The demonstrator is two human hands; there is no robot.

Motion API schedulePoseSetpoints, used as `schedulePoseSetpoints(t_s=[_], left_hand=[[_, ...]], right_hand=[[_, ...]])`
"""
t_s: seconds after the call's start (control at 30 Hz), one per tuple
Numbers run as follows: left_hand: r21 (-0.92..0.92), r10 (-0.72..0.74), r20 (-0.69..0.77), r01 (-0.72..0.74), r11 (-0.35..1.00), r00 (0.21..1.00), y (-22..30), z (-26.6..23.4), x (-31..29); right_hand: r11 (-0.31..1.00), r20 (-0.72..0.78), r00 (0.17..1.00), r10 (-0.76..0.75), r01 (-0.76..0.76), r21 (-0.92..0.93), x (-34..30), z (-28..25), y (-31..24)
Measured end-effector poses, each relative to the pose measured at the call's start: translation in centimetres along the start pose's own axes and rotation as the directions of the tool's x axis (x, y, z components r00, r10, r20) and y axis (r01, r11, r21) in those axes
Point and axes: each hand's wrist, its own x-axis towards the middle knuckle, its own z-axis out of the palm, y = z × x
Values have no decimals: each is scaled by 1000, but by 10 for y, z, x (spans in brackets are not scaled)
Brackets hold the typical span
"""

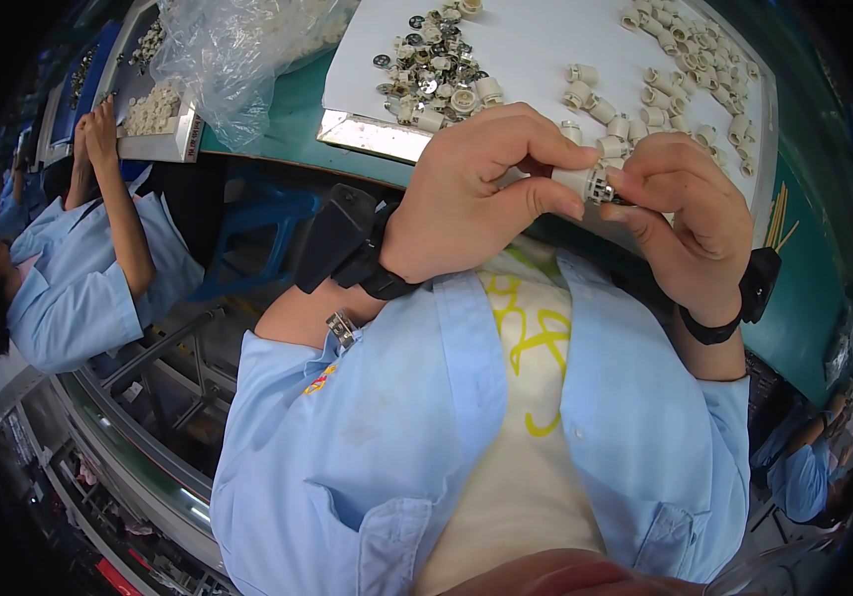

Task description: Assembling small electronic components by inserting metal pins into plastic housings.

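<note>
My left hand (496,179) pinches a white cylindrical lamp socket shell (571,180) between thumb and fingers. Against the shell's right end, my right hand (685,214) grips a small metal-and-white socket insert (600,186) with its fingertips. The two parts meet end to end; how deep the insert sits is hidden by my fingers. Both hands are raised over the near edge of a white tray (531,50). Beyond my left hand lies a heap of metal-and-white inserts (434,74). Loose white shells (657,94) are scattered beyond my right hand.
A clear plastic bag (237,70) of pale parts rests left of the tray on the green table (297,129). Thin wooden sticks (780,219) lie at the right. A co-worker (98,258) sits at the left by another tray, near a blue stool (262,233).
</note>
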Motion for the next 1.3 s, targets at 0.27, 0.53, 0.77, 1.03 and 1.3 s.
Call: schedulePoseSetpoints(t_s=[0.27, 0.53, 0.77, 1.03, 1.3], left_hand=[[96, 144, -107, -134, 986, 984, -4, 5, 3], [-16, 59, -41, -60, 998, 997, -1, -3, -1], [142, 117, 68, -125, 982, 991, 4, -7, 0], [335, 238, 138, -271, 902, 961, 8, -6, 2], [343, 231, 172, -279, 897, 957, 5, -7, 4]], right_hand=[[1000, -49, 999, 0, 1, 22, -1, 8, 0], [887, -15, 983, 184, -159, 434, -5, 10, 10], [511, 187, 910, 370, -367, 777, -10, 16, 12], [341, 315, 857, 409, -463, 818, -17, 20, 16], [258, 422, 752, 505, -599, 758, -16, 13, 19]])
